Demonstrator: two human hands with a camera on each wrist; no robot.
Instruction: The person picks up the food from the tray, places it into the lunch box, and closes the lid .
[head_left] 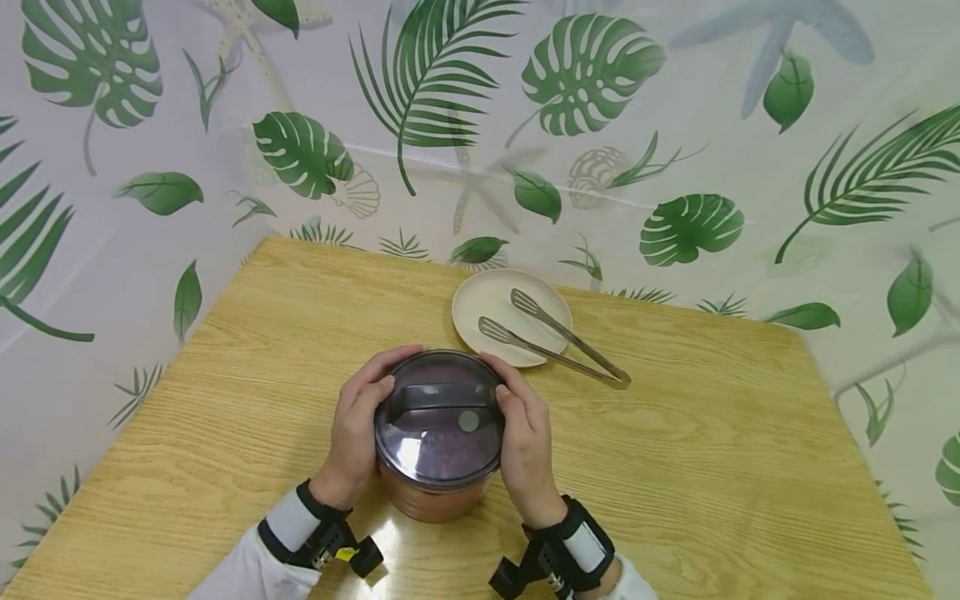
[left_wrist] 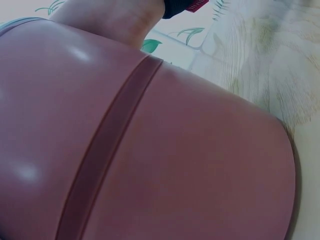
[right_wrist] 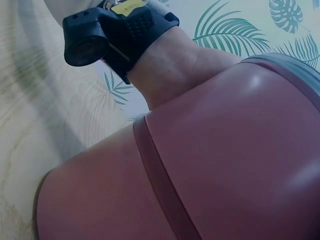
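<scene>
A round, pinkish-brown lidded pot (head_left: 435,502) stands on the wooden table, close in front of the person. Its dark see-through lid (head_left: 442,446) carries a black bar handle (head_left: 442,397) and a small pale disc. The left hand (head_left: 356,429) grips the pot from the left, its thumb at the lid's edge. From the opposite side the right hand (head_left: 527,437) holds it the same way, fingers reaching round the far rim. Both wrist views are filled by the pot's smooth wall (left_wrist: 200,150), with a darker band (right_wrist: 157,175) round it and its base at the tabletop.
Behind the pot, a cream plate (head_left: 474,304) sits near the table's back edge. Metal tongs (head_left: 573,337) with slotted ends lie across it, their joined end over the table (head_left: 712,433) to the right. A leaf-print sheet (head_left: 465,75) hangs behind and at the sides.
</scene>
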